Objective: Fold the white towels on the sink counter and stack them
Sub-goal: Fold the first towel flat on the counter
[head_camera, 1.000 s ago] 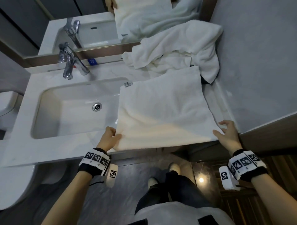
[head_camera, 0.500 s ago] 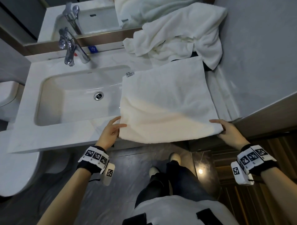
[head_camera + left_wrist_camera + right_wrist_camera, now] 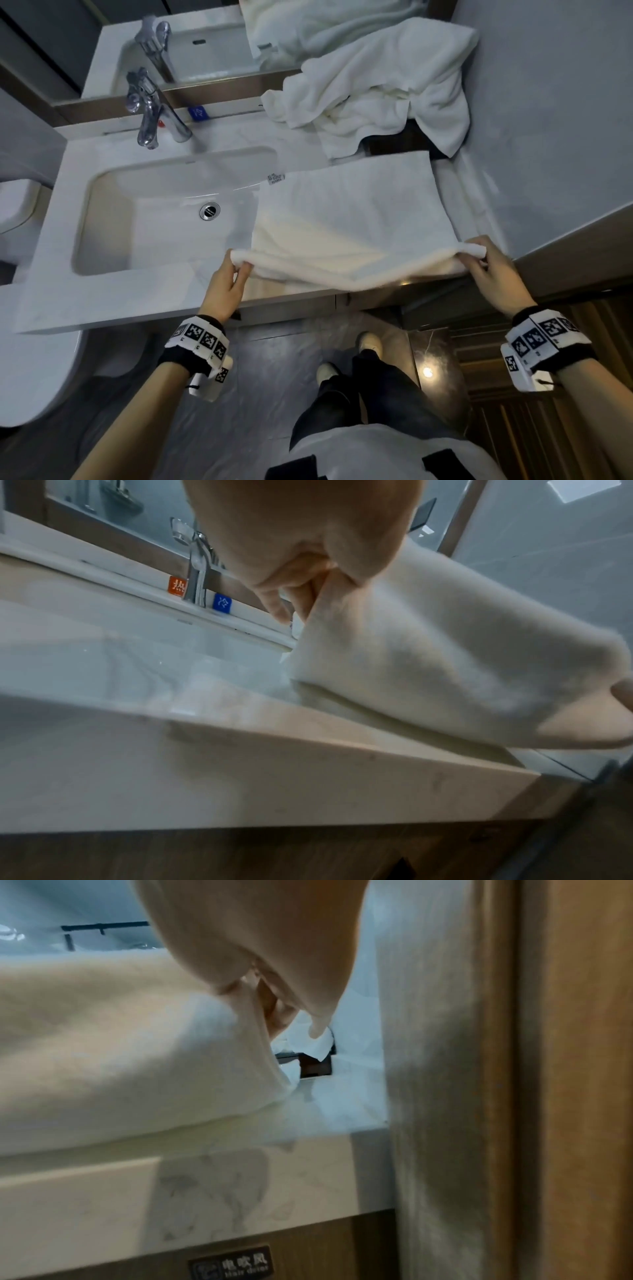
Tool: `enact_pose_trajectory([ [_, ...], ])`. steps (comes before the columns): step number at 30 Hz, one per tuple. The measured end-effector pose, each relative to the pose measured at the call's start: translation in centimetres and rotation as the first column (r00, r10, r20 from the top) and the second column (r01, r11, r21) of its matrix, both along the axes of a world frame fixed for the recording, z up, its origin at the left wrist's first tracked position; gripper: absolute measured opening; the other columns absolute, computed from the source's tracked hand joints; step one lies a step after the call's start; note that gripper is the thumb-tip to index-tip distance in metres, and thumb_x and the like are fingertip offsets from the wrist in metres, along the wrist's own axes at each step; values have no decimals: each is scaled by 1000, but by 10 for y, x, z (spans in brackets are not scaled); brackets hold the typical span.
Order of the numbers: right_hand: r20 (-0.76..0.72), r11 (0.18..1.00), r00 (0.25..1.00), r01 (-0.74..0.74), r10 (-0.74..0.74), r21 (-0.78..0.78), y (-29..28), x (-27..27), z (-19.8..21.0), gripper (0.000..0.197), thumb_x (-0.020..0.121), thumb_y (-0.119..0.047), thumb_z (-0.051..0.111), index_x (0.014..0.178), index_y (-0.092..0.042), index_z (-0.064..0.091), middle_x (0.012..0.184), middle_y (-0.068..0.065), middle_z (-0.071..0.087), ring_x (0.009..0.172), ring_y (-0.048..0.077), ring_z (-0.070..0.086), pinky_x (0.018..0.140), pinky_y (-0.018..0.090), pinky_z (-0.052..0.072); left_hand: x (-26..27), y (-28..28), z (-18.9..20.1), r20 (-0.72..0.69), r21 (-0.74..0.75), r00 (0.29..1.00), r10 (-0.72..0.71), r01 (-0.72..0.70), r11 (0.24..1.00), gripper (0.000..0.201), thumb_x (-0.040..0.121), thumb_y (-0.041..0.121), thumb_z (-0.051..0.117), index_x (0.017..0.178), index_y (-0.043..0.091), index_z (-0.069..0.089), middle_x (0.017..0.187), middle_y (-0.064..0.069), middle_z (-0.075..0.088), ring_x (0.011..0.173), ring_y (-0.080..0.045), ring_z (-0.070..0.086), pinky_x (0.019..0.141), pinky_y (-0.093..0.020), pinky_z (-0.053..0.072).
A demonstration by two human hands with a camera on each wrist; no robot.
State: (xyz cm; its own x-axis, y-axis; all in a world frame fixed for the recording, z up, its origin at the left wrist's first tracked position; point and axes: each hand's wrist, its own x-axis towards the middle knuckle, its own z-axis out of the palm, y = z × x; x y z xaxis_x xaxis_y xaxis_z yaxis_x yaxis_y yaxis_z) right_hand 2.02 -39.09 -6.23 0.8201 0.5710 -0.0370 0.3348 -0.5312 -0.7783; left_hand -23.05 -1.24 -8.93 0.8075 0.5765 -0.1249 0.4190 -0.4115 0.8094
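A folded white towel [image 3: 352,212] lies on the counter [image 3: 102,301] to the right of the sink basin, a small label at its far left corner. My left hand [image 3: 236,270] pinches its near left corner and my right hand [image 3: 479,257] grips its near right corner; the near edge is lifted off the counter between them. The left wrist view shows the towel [image 3: 445,647] hanging from my curled fingers [image 3: 274,601]. In the right wrist view the towel [image 3: 120,1047] bulges below my fingers [image 3: 318,1026]. A crumpled white towel pile [image 3: 383,85] sits at the back right.
The sink basin [image 3: 164,219] with a drain and a chrome faucet [image 3: 150,109] fills the left of the counter. A mirror runs along the back. A grey wall [image 3: 548,120] bounds the counter on the right. A dark box [image 3: 394,144] lies under the crumpled pile.
Both hands went from resting at the towel's near corners to gripping them, and the near edge has risen off the counter and moved away from me.
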Motion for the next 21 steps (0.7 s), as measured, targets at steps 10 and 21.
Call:
enact_pose_trajectory([
  [10, -97, 961, 962, 264, -256, 79, 61, 52, -5, 29, 100, -26, 40, 98, 2, 44, 86, 7, 50, 79, 19, 46, 61, 21, 28, 66, 7, -9, -20, -162, 957, 289, -288, 944, 21, 99, 29, 41, 93, 10, 40, 79, 0, 53, 77, -21, 49, 71, -35, 39],
  [21, -70, 930, 927, 366, -368, -35, 100, 107, -15, 33, 100, -27, 39, 113, 1, 51, 118, 20, 58, 109, 32, 53, 79, 29, 35, 103, 28, -3, -174, 124, 956, 238, -218, 968, 22, 101, 34, 28, 90, 14, 27, 67, -5, 49, 65, -27, 49, 57, -34, 33],
])
